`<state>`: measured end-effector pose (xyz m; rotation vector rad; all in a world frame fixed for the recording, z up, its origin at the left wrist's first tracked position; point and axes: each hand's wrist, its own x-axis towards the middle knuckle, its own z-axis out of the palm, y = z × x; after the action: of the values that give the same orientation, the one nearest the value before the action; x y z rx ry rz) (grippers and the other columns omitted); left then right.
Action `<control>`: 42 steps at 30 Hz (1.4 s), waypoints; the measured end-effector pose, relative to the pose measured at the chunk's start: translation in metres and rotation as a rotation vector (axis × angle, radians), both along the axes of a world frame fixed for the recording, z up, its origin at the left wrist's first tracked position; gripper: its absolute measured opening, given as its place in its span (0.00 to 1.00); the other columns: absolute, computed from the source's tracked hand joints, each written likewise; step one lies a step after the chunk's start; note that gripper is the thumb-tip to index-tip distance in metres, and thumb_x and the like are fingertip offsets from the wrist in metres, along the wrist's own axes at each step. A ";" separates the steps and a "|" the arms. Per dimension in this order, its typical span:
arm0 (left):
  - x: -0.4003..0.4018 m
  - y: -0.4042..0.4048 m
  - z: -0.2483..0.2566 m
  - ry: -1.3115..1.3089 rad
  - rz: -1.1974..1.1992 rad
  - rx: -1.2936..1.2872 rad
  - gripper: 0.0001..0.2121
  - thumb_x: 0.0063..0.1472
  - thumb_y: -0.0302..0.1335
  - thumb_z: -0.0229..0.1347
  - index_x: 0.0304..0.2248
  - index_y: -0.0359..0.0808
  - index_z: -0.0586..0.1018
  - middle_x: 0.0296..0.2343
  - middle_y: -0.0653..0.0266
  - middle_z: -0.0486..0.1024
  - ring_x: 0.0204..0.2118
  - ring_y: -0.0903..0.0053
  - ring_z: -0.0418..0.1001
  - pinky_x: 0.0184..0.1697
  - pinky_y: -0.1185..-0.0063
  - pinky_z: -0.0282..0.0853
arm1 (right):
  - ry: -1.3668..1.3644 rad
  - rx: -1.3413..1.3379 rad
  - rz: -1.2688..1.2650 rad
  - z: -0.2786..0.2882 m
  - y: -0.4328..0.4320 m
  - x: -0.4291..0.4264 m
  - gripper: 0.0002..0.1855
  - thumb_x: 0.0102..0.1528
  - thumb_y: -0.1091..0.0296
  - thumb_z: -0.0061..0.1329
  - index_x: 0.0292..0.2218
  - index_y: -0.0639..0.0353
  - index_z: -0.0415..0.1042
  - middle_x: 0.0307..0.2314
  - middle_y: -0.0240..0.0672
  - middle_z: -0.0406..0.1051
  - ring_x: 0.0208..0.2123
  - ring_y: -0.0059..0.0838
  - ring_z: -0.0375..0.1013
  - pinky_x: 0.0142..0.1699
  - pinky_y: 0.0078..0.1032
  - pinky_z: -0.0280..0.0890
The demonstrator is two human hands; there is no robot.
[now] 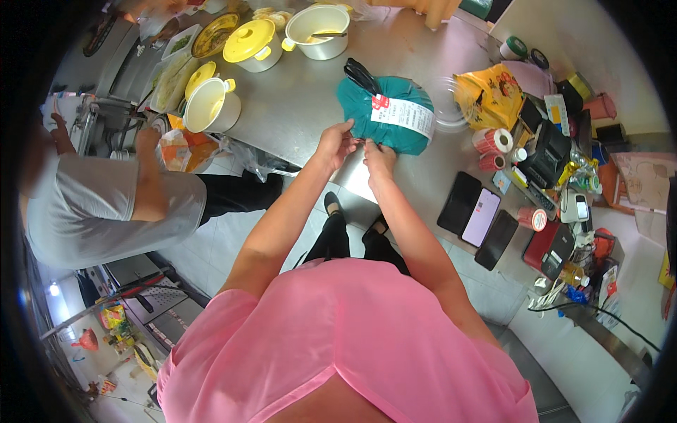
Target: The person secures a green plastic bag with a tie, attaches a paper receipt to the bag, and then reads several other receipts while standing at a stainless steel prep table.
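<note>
A full teal plastic bag (389, 113) with black tied handles at its back left lies on the steel counter (296, 100). Across its top runs a white label with a red mark and writing. My left hand (337, 144) is at the bag's near left edge, thumb and fingers pinching at its lower rim. Close beside it, my right hand (379, 157) has its fingertips at the near edge of the bag, fingers bent. A small reddish bit shows between the two hands; how firmly each one holds the plastic cannot be told. A clear round plastic lid (449, 119) lies right of the bag.
White pots (317, 50) and a yellow-lidded pot (251, 58) stand at the back left. Phones (481, 217), label rolls (493, 141), a yellow bag (489, 95) and a black printer (545, 153) crowd the right. A co-worker in grey (111, 206) stands at the left.
</note>
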<state>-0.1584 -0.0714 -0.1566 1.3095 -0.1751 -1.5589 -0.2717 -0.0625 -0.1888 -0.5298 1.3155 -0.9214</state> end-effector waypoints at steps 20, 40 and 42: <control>0.043 -0.025 -0.020 -0.021 -0.341 -0.248 0.02 0.54 0.22 0.50 0.28 0.38 0.70 0.20 0.73 0.65 0.20 0.87 0.62 0.24 0.87 0.59 | -0.138 0.012 0.009 0.009 -0.003 -0.002 0.04 0.50 0.74 0.49 0.28 0.62 0.67 0.19 0.26 0.63 0.17 0.14 0.58 0.22 0.14 0.55; 0.071 -0.108 -0.083 0.029 -0.115 -0.021 0.08 0.57 0.22 0.45 0.34 0.38 0.74 0.27 0.71 0.72 0.26 0.84 0.66 0.25 0.86 0.59 | -0.183 0.156 -0.071 0.021 -0.008 -0.001 0.03 0.48 0.77 0.50 0.26 0.62 0.68 0.19 0.28 0.64 0.17 0.16 0.58 0.22 0.15 0.51; 0.071 -0.120 -0.084 0.123 -0.039 -0.087 0.08 0.56 0.21 0.45 0.34 0.37 0.74 0.27 0.70 0.72 0.27 0.83 0.67 0.26 0.85 0.61 | -0.225 0.163 -0.064 0.024 -0.009 -0.001 0.03 0.48 0.78 0.50 0.25 0.61 0.68 0.18 0.28 0.64 0.17 0.16 0.58 0.22 0.15 0.51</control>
<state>-0.0877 -0.1918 -0.2409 1.1454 -0.1899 -1.6421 -0.2730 -0.0716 -0.1649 -0.2510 1.1949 -0.8894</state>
